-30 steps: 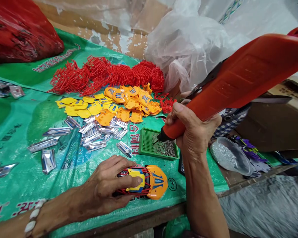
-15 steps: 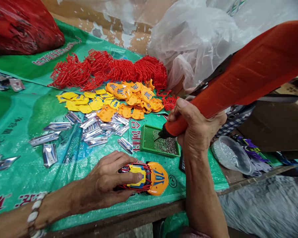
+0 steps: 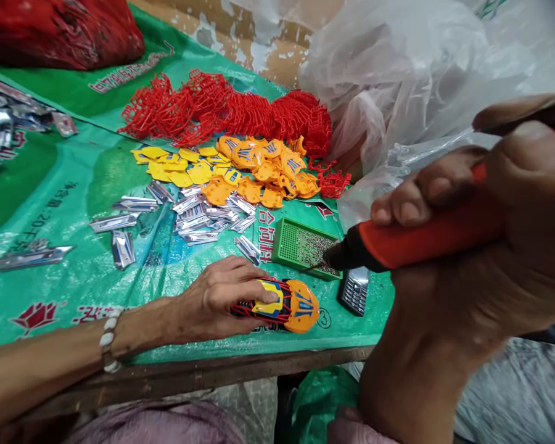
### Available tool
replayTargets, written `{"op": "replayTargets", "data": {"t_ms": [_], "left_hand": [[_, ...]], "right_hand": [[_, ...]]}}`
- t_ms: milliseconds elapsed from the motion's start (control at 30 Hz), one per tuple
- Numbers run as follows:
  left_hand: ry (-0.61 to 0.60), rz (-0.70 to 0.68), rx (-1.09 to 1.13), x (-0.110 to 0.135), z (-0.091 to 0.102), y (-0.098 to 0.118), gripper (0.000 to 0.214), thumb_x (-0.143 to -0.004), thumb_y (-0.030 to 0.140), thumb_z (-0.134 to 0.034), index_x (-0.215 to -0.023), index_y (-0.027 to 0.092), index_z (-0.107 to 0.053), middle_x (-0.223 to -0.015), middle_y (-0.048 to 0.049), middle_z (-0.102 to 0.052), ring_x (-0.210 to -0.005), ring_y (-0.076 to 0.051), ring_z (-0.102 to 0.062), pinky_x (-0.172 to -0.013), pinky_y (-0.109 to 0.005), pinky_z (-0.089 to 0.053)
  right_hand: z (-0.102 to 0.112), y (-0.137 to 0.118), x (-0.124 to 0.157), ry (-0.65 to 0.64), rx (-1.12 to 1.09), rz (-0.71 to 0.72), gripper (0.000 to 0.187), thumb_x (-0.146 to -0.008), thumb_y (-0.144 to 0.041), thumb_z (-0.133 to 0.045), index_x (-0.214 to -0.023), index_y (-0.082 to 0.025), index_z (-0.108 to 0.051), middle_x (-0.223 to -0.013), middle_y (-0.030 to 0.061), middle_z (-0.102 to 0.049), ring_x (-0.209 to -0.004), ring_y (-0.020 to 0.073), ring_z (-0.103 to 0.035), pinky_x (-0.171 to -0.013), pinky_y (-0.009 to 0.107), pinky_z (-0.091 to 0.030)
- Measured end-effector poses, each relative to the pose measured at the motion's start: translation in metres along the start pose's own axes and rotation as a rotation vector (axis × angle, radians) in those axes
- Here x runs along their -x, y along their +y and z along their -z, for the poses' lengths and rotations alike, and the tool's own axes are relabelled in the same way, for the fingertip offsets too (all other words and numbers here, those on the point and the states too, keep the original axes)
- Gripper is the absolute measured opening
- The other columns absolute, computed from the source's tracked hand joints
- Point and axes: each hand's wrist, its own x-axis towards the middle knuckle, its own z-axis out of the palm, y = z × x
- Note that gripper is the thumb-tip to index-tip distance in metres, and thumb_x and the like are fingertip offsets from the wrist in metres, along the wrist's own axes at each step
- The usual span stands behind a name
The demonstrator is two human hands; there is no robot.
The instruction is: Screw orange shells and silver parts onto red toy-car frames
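A toy car (image 3: pixel 300 306) with an orange hood, yellow roof and red frame lies on the green plastic sheet. My left hand (image 3: pixel 226 296) is wrapped round its rear half, thumb on the yellow roof. In my right hand (image 3: pixel 481 203) is a red electric screwdriver (image 3: pixel 435 237), its fingers closed about the body. The thin bit points down-left and shows in front of the near rim of a green tray (image 3: pixel 287 246) of small screws. Whether a screw sits on the tip is too small to tell.
Behind the car lie silver stickered strips (image 3: pixel 194 216), yellow panels (image 3: pixel 180 169), orange hoods (image 3: pixel 254 160) and a heap of red frames (image 3: pixel 231 111). A keypad phone (image 3: pixel 354 291) rests right of the tray. Clear plastic bags (image 3: pixel 398 74) stand at the back right; the table edge (image 3: pixel 203 373) runs in front.
My right hand has brought the screwdriver up out of the tray and closer to the camera, tilting it flatter. The view has shifted; my left hand keeps its hold on the toy car.
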Motion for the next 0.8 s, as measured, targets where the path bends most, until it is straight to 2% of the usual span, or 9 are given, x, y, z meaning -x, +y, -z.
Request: {"op": "replayTargets", "data": {"t_ms": [167, 300, 467, 567, 633, 800], "left_hand": [[-0.004, -0.007, 0.010, -0.004, 0.004, 0.003, 0.018, -0.088, 0.027, -0.069, -0.099, 0.013, -0.064, -0.103, -0.0145, -0.072, -0.091, -0.022, -0.068, -0.077, -0.034, -0.055], [-0.021, 0.019, 0.018, -0.006, 0.006, 0.003, 0.019, -0.088, 0.030, -0.070, -0.098, 0.014, -0.066, -0.103, -0.0132, -0.074, -0.092, -0.022, -0.069, -0.079, -0.033, -0.055], [0.000, 0.018, 0.040, -0.006, 0.006, 0.002, 0.020, -0.088, 0.031, -0.071, -0.099, 0.014, -0.068, -0.104, -0.0143, -0.074, -0.093, -0.022, -0.070, -0.079, -0.034, -0.056], [-0.016, 0.026, 0.057, -0.007, 0.006, 0.002, 0.021, -0.086, 0.029, -0.073, -0.098, 0.012, -0.069, -0.104, -0.0148, -0.074, -0.094, -0.024, -0.071, -0.081, -0.035, -0.057], [-0.020, 0.029, 0.060, -0.007, 0.006, 0.002, 0.021, -0.086, 0.028, -0.074, -0.098, 0.013, -0.069, -0.104, -0.0145, -0.074, -0.094, -0.024, -0.071, -0.082, -0.036, -0.057], [0.006, 0.004, 0.038, -0.007, 0.006, 0.001, 0.021, -0.087, 0.030, -0.072, -0.098, 0.013, -0.068, -0.102, -0.0142, -0.075, -0.092, -0.023, -0.072, -0.079, -0.035, -0.057]], "right_hand": [[0.007, -0.012, 0.017, -0.158, 0.031, -0.075, 0.018, -0.069, -0.029, -0.065, -0.053, -0.023, -0.059, -0.048, -0.0047, -0.050, -0.037, 0.0125, -0.048, -0.030, 0.029, -0.032], [0.007, -0.017, 0.023, -0.190, 0.035, -0.104, 0.017, -0.069, -0.028, -0.064, -0.054, -0.023, -0.058, -0.048, -0.0050, -0.049, -0.038, 0.0121, -0.047, -0.031, 0.030, -0.034], [-0.004, -0.023, 0.024, -0.084, 0.072, -0.107, 0.035, -0.074, -0.034, -0.070, -0.044, -0.025, -0.054, -0.042, -0.0056, -0.044, -0.033, 0.0098, -0.040, -0.030, 0.030, -0.033], [-0.008, -0.024, 0.024, -0.089, 0.093, -0.140, 0.044, -0.079, -0.041, -0.067, -0.041, -0.027, -0.052, -0.039, -0.0051, -0.042, -0.032, 0.0110, -0.041, -0.030, 0.031, -0.031], [-0.009, -0.024, 0.024, -0.097, 0.087, -0.163, 0.042, -0.082, -0.044, -0.065, -0.043, -0.029, -0.055, -0.038, -0.0054, -0.042, -0.031, 0.0118, -0.041, -0.031, 0.032, -0.032], [-0.011, -0.023, 0.026, 0.010, 0.076, -0.181, 0.024, -0.081, -0.039, -0.066, -0.059, -0.030, -0.067, -0.039, -0.0070, -0.041, -0.029, 0.0119, -0.036, -0.030, 0.034, -0.031]]}}
